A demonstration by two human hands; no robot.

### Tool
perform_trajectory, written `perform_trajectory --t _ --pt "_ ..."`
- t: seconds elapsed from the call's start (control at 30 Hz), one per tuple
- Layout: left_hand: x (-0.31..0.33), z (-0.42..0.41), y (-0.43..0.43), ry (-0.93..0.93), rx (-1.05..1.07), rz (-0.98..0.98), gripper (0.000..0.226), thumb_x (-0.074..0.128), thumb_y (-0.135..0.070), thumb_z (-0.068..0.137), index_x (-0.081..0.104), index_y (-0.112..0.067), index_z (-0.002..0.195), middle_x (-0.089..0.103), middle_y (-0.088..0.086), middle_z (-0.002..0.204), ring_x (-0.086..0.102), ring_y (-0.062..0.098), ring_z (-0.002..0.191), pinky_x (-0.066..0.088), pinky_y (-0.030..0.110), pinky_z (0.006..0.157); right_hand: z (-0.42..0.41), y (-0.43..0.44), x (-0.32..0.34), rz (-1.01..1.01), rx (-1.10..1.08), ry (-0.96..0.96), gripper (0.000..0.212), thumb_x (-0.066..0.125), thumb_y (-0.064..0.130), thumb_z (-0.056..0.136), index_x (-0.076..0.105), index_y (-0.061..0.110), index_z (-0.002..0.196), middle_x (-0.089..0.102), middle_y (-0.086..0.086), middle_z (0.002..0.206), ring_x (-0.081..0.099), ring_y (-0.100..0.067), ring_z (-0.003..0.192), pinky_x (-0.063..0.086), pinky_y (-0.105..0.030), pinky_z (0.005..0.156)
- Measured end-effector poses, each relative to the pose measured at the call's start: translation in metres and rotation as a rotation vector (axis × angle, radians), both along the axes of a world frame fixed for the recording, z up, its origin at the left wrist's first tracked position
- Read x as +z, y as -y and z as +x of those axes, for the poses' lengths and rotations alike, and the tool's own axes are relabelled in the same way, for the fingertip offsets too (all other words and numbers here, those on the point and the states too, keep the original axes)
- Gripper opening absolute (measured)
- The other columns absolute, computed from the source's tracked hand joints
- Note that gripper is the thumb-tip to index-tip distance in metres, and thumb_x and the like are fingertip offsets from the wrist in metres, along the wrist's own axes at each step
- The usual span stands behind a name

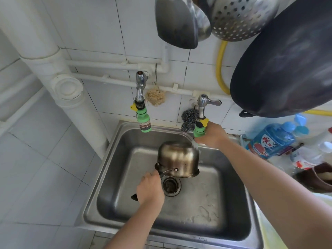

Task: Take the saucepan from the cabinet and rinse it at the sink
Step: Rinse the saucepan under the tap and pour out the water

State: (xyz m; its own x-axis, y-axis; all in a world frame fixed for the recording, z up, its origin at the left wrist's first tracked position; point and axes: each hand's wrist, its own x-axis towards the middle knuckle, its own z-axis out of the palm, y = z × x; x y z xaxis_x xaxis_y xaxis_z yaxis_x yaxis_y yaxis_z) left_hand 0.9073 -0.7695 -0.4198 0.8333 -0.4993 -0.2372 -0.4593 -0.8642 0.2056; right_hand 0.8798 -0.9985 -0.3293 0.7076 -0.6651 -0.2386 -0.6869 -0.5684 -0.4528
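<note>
The saucepan [177,159] hangs mouth-down over the sink [107,177], near its back edge above the drain [170,186]. The left hand [150,191] has its fingers clamped on the handle, which runs toward the front-left corner; the right hand [210,135], fingers curled, cups the right tap's [202,108] green nozzle [198,131] just beside the pan's base.

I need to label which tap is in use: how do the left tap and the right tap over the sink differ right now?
The left tap hangs untouched, no water visible under its green nozzle; the right tap has water falling from its nozzle onto the saucepan, with the right hand at that nozzle. The right tap shows a lever handle; the left tap shows none. The left tap sits higher on the wall. Both are chrome with green and yellow fittings.
</note>
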Motion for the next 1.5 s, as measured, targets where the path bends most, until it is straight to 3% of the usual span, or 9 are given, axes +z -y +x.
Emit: perform_trajectory --t 0.17,0.3,0.43,0.6,0.67,0.8,1.0,1.33,1.5 --pt "0.007 0.006 -0.001 0.058 -0.041 -0.024 0.037 0.054 -0.004 0.087 0.051 -0.022 0.119 0.057 0.003 0.112 0.059 0.021 0.099 0.052 0.033 0.072 0.006 -0.017 -0.019 0.193 -0.204 0.282 0.030 0.073 0.018 0.068 0.060 0.014 0.094 0.062 0.000 0.083 0.059 -0.022 0.080 0.040 -0.028 0.068" --pt "0.008 0.004 0.000 0.056 -0.074 0.000 0.041 0.053 -0.002 0.086 0.049 -0.023 0.121 0.056 0.003 0.114 0.057 0.021 0.103 0.052 0.033 0.072 -0.006 -0.002 -0.022 0.521 -0.017 0.263 0.028 0.079 0.023 0.060 0.067 0.021 0.086 0.069 0.001 0.088 0.064 -0.020 0.085 0.048 -0.031 0.080" --pt "0.006 0.000 0.000 0.020 -0.052 0.012 0.037 0.054 -0.002 0.087 0.050 -0.021 0.119 0.055 0.003 0.116 0.057 0.020 0.103 0.051 0.032 0.074 -0.012 0.019 0.000 0.356 0.117 -0.010 0.013 0.071 0.025 0.059 0.061 0.026 0.066 0.063 0.004 0.073 0.056 -0.018 0.074 0.044 -0.029 0.071" --pt "0.009 0.001 -0.001 0.002 -0.045 -0.004 0.032 0.057 -0.008 0.087 0.052 -0.020 0.117 0.057 0.002 0.114 0.060 0.020 0.101 0.054 0.032 0.078 -0.003 -0.004 0.008 -0.104 0.051 -0.037 0.025 0.065 0.026 0.072 0.057 0.015 0.094 0.066 -0.007 0.094 0.059 -0.028 0.085 0.049 -0.035 0.072" --pt "0.011 0.003 0.000 -0.006 -0.043 -0.001 0.029 0.056 -0.010 0.088 0.054 -0.019 0.115 0.058 0.002 0.113 0.061 0.020 0.101 0.053 0.031 0.079 -0.007 -0.014 -0.001 -0.009 -0.006 0.123 0.034 0.068 0.022 0.074 0.051 0.016 0.102 0.065 -0.007 0.099 0.060 -0.028 0.089 0.047 -0.034 0.073" --pt "0.012 0.001 0.004 -0.034 -0.005 0.011 0.026 0.049 -0.007 0.090 0.060 -0.019 0.110 0.061 0.002 0.111 0.063 0.020 0.099 0.052 0.031 0.078 -0.021 -0.021 -0.002 0.249 -0.073 0.531 0.096 0.080 0.024 0.070 0.018 0.026 0.143 0.045 0.012 0.126 0.051 -0.013 0.111 0.044 -0.033 0.090" --pt "0.013 -0.008 0.010 -0.076 0.033 0.004 0.029 0.045 -0.008 0.091 0.063 -0.021 0.109 0.062 0.001 0.112 0.062 0.022 0.103 0.050 0.033 0.083 -0.015 -0.023 0.028 0.202 -0.164 0.747 0.082 0.067 0.025 0.083 0.016 0.028 0.147 0.041 0.015 0.142 0.049 -0.014 0.125 0.043 -0.035 0.102" --pt "0.019 -0.017 0.008 -0.046 0.023 0.017 0.028 0.047 -0.007 0.091 0.062 -0.022 0.109 0.062 0.001 0.110 0.063 0.021 0.101 0.051 0.033 0.079 -0.024 -0.050 0.024 0.207 -0.004 0.638 0.071 0.049 0.025 0.093 0.006 0.052 0.143 0.023 0.018 0.154 0.027 -0.007 0.139 0.026 -0.023 0.103" --pt "0.019 -0.016 0.003 -0.021 0.008 0.011 0.028 0.050 -0.005 0.090 0.061 -0.021 0.109 0.062 0.002 0.109 0.064 0.020 0.097 0.054 0.031 0.076 -0.032 -0.043 0.031 -0.030 0.081 0.438 0.082 0.052 0.037 0.088 -0.009 0.052 0.141 0.023 0.011 0.156 0.033 -0.018 0.138 0.036 -0.047 0.107"
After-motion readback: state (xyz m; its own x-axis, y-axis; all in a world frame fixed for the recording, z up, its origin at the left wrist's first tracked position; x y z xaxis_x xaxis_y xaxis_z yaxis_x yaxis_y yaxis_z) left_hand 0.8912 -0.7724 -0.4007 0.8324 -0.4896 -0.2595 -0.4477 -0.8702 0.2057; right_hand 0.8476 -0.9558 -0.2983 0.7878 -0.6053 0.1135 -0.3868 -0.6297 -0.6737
